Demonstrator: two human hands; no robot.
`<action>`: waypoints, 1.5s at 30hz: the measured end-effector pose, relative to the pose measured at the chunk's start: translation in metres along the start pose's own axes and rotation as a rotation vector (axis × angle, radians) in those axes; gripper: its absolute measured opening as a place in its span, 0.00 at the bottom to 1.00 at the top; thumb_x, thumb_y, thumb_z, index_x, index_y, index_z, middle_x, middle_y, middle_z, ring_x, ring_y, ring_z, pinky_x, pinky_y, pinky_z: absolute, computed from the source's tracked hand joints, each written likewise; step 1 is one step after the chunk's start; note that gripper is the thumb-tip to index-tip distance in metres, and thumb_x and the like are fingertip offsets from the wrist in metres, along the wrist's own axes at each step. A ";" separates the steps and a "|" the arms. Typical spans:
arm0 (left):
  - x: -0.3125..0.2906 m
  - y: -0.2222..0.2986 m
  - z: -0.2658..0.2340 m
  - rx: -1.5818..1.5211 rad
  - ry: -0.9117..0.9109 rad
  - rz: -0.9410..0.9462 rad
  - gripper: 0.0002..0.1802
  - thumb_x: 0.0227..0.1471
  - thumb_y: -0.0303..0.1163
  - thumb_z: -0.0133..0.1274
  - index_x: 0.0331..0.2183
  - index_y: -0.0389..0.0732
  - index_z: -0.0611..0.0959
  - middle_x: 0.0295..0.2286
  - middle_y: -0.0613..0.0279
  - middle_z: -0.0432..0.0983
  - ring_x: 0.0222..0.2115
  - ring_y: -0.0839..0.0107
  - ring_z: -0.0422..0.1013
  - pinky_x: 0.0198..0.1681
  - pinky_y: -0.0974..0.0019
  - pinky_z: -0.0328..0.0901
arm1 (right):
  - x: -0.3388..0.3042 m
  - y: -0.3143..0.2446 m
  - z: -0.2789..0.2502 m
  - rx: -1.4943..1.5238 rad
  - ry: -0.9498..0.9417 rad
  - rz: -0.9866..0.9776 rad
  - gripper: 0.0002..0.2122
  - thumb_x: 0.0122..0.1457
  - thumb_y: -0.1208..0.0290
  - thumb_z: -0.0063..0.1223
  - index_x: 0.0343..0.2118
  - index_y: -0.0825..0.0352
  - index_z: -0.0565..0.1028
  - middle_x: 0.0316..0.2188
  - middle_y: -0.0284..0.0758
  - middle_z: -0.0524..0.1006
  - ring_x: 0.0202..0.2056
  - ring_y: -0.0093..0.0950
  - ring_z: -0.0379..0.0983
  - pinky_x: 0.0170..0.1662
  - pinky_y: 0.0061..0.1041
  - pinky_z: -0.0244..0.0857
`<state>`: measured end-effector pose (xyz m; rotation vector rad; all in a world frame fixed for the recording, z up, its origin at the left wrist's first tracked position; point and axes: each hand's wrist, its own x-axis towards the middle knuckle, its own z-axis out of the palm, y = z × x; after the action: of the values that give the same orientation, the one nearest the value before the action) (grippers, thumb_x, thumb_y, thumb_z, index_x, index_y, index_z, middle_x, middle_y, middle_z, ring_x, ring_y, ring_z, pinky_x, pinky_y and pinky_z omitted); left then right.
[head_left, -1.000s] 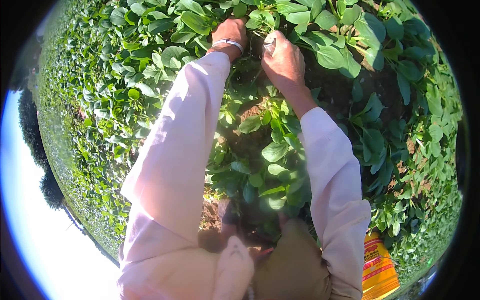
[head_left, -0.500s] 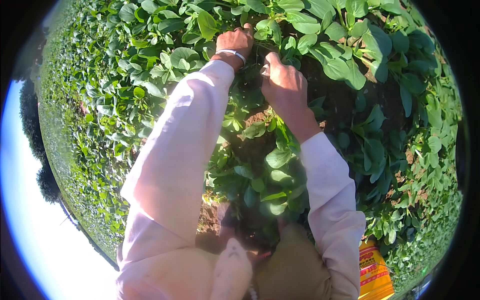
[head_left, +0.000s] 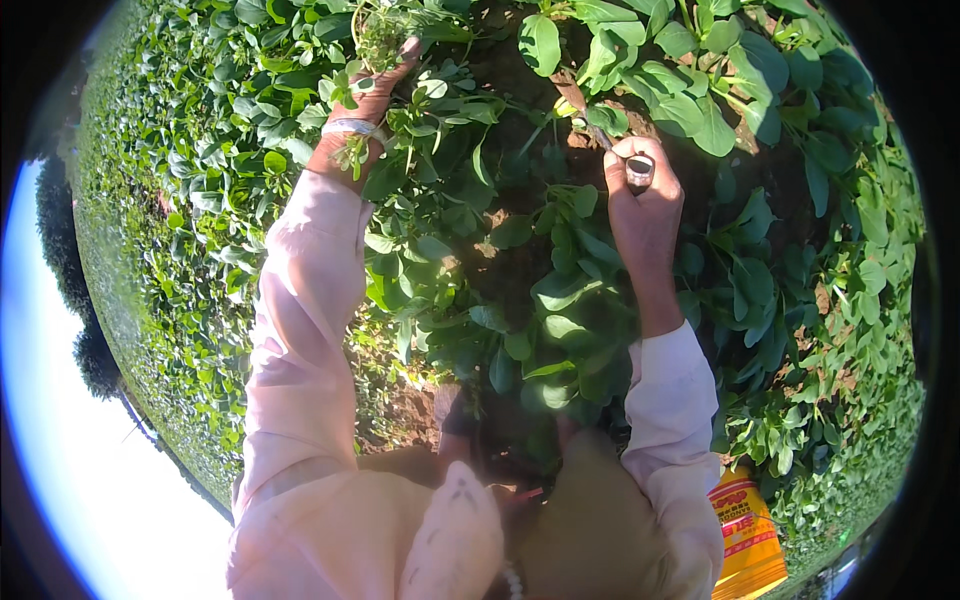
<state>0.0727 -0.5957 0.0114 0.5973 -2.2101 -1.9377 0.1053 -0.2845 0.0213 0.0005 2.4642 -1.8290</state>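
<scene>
My left hand (head_left: pixel 372 98), with a pale band on its wrist, is at the upper left. It is closed around a bunch of leafy weeds (head_left: pixel 440 125), whose stems and small leaves hang over the wrist and to the right. At the upper right my right hand (head_left: pixel 645 195) is closed on a slim hand tool with a rusty brown blade (head_left: pixel 570 92). The tool's round, dark handle end shows in the fist, and its exact kind is hard to tell. The blade points up and left, beside a broad-leaved green vegetable plant (head_left: pixel 610 50).
Dense low leafy crops (head_left: pixel 200 240) spread to the left, with more broad-leaved plants (head_left: pixel 755 290) at the right. Several plants (head_left: pixel 560 300) grow in the shade between my arms. Close by at the lower right is a yellow and red bag (head_left: pixel 748 540).
My hands have moved apart. The left has gone left, lifting the bunch of weeds; the right has shifted right and down, and its tool now shows.
</scene>
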 end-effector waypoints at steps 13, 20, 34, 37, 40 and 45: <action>-0.072 0.083 -0.024 0.339 0.034 0.364 0.13 0.55 0.39 0.52 0.36 0.39 0.82 0.26 0.65 0.79 0.29 0.77 0.72 0.36 0.73 0.65 | -0.018 -0.005 0.028 0.007 -0.277 -0.065 0.07 0.49 0.80 0.55 0.29 0.65 0.68 0.17 0.35 0.70 0.19 0.34 0.70 0.25 0.28 0.62; -0.093 0.092 0.018 0.208 0.086 0.024 0.11 0.54 0.38 0.53 0.32 0.40 0.81 0.22 0.67 0.78 0.17 0.82 0.66 0.20 0.76 0.60 | -0.018 0.013 0.014 0.356 -0.152 0.123 0.03 0.55 0.81 0.51 0.28 0.68 0.70 0.17 0.22 0.65 0.18 0.11 0.57 0.22 0.16 0.56; -0.066 -0.018 0.072 1.314 -0.324 0.041 0.20 0.47 0.43 0.49 0.42 0.46 0.77 0.41 0.51 0.74 0.44 0.52 0.70 0.46 0.56 0.66 | -0.038 -0.018 -0.012 -0.480 -0.264 -0.253 0.05 0.49 0.77 0.52 0.29 0.63 0.69 0.17 0.37 0.74 0.24 0.42 0.74 0.26 0.37 0.65; -0.067 -0.003 0.089 1.434 -0.480 -0.006 0.21 0.45 0.45 0.51 0.41 0.46 0.78 0.39 0.53 0.76 0.41 0.55 0.72 0.45 0.56 0.67 | -0.034 -0.015 -0.022 -0.443 -0.329 -0.255 0.05 0.49 0.77 0.51 0.29 0.63 0.69 0.17 0.36 0.74 0.24 0.41 0.74 0.27 0.37 0.66; -0.065 -0.008 0.086 1.530 -0.463 -0.015 0.17 0.44 0.40 0.51 0.39 0.51 0.80 0.37 0.59 0.78 0.39 0.58 0.74 0.42 0.60 0.69 | -0.044 -0.022 -0.020 -0.442 -0.373 -0.207 0.06 0.49 0.77 0.52 0.30 0.65 0.69 0.18 0.37 0.74 0.24 0.42 0.74 0.28 0.38 0.66; -0.049 -0.006 0.084 1.545 -0.460 -0.070 0.22 0.48 0.37 0.46 0.47 0.45 0.76 0.45 0.54 0.74 0.45 0.57 0.72 0.47 0.60 0.67 | -0.048 -0.011 0.012 -0.544 -0.310 -0.224 0.08 0.49 0.75 0.53 0.31 0.66 0.68 0.19 0.40 0.75 0.25 0.46 0.73 0.28 0.41 0.67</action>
<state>0.0885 -0.5001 -0.0006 0.2931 -3.6546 0.0738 0.1533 -0.2972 0.0311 -0.5602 2.7102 -1.0486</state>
